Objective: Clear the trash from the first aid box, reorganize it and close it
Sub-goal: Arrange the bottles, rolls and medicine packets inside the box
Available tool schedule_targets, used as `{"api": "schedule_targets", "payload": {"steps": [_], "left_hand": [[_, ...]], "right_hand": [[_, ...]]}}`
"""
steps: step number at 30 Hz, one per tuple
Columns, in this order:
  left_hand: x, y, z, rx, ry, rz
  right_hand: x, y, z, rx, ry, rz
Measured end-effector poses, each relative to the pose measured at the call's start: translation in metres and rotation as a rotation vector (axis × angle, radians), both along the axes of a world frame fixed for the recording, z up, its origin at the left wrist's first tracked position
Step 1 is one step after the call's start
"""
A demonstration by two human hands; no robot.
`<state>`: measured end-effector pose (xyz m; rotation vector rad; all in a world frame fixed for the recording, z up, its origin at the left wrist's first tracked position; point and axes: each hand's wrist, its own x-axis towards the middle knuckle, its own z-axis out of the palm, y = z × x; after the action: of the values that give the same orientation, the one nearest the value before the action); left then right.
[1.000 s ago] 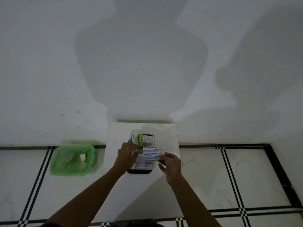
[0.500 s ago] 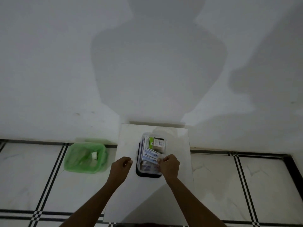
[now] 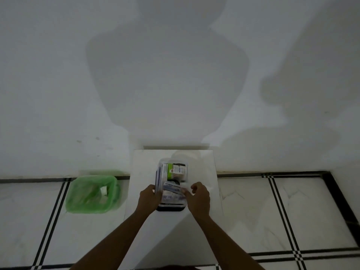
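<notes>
1. You kept the small white table [image 3: 136,191] against the wall, with the green-lined bin [image 3: 93,193] beside it for trash.
2. The first aid box [image 3: 172,187] sat open, mid-table.
3. Your left hand [image 3: 150,198] braced its side, grip unclear.
4. Your right hand [image 3: 198,197] pinched a bandage packet [image 3: 173,187], tucking it in.

White table [image 3: 202,162] (against the wall [image 3: 175,75]), tiled floor [image 3: 272,211].

On a white table [image 3: 202,164] stands a clear box [image 3: 173,172], open and packed. The left hand [image 3: 149,198] grips its left wall; the right hand [image 3: 198,197] pinches what looks like a packet [image 3: 172,187] inside. A green bin [image 3: 91,193] stands left.
</notes>
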<state>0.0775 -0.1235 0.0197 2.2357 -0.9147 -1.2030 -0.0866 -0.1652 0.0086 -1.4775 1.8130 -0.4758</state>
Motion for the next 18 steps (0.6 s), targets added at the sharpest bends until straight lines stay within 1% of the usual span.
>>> {"api": "schedule_targets", "payload": {"steps": [3, 5, 6, 8, 10, 11, 13, 15, 18], "left_hand": [[-0.005, -0.002, 0.004, -0.062, -0.031, -0.015], [-0.010, -0.006, 0.009, -0.133, -0.060, -0.013], [-0.012, -0.008, 0.010, -0.146, -0.063, -0.018], [-0.012, -0.011, 0.012, -0.124, -0.051, -0.028], [-0.010, -0.013, 0.012, -0.090, -0.029, -0.022], [-0.008, -0.012, 0.011, -0.084, -0.022, -0.020], [-0.003, -0.009, 0.010, -0.075, -0.030, -0.032], [0.001, -0.005, 0.008, -0.075, -0.040, -0.048], [0.004, -0.002, 0.006, -0.065, -0.019, -0.044]], "right_hand": [[-0.003, 0.001, -0.001, 0.040, -0.047, -0.051], [0.000, -0.001, -0.002, 0.011, -0.035, -0.014], [0.002, -0.002, -0.003, -0.037, 0.002, 0.052], [0.006, -0.005, -0.003, -0.124, 0.143, 0.241], [0.009, -0.007, -0.001, -0.128, 0.263, 0.398], [0.010, -0.008, -0.001, -0.134, 0.290, 0.444], [0.010, -0.010, 0.001, -0.210, 0.285, 0.450], [0.009, -0.013, 0.000, -0.337, 0.300, 0.406], [0.006, -0.017, 0.001, -0.464, 0.373, 0.400]]}}
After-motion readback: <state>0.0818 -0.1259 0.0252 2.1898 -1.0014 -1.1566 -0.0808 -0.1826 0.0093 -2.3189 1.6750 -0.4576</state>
